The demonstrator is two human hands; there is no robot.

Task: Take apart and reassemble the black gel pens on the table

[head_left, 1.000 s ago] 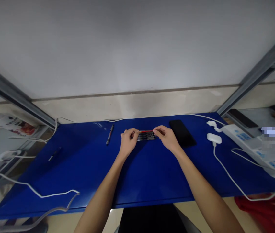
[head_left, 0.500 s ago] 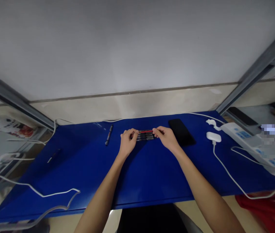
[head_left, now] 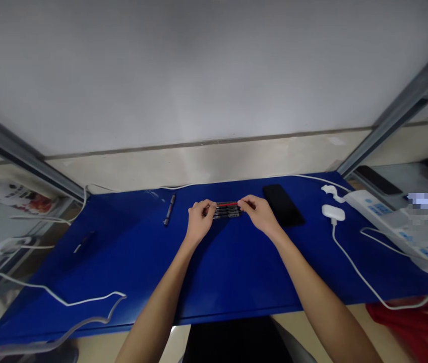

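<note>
Head view shows scarcely any shift since a second ago: bare left hand (head_left: 200,217) and right hand (head_left: 259,214) still pinch opposite ends of a slim red pen (head_left: 227,204), alongside dark plastic pens (head_left: 227,212) on the glossy blue tabletop (head_left: 236,272), apparently keeping the row aligned.

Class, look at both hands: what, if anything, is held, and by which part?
The left hand and right hand appear to pinch the red pen at opposite ends; whether they also grip the dark pens beside it cannot be told.
</note>
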